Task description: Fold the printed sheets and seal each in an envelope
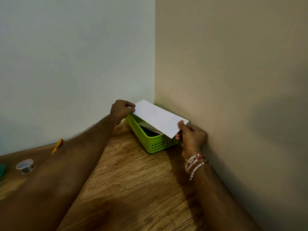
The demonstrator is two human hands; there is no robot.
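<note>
Left hand pinches left end of envelope, right hand pinches right end. Envelope held tilted over basket in bench corner; more paper inside basket. Step: likely dropping in or fetching, can't tell which. Next move: keep envelope flat, clear basket rim.

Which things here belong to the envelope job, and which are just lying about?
Job: white paper, envelope or folded sheet, pinched by left hand and right hand; green basket beneath, holding more paper.
Lying about: tape roll, orange pen, green item at far left, all untouched.
</note>
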